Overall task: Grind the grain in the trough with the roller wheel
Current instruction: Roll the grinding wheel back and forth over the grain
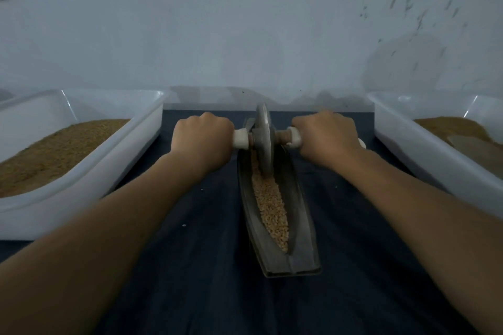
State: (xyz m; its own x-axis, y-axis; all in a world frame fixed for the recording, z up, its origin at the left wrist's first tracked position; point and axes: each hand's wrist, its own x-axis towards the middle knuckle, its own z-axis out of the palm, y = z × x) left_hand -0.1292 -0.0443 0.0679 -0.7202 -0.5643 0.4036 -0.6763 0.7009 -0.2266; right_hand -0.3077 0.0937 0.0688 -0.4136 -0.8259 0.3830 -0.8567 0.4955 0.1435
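Note:
A long dark metal trough (302,242) lies lengthwise on the dark blue cloth, narrow ends near and far. Tan grain (272,207) fills its groove from the middle towards the near end. The grey roller wheel (263,139) stands upright in the groove at the trough's far part, its rim down in the grain. A white handle sticks out on each side of the wheel. My left hand (202,140) grips the left handle and my right hand (325,137) grips the right handle. Both arms are stretched forward.
A white plastic tray (89,171) of brown grain stands to the left of the cloth. Another white tray (424,152) with brown grain and a grey scoop-like object (476,149) stands to the right. A pale wall rises right behind the trough.

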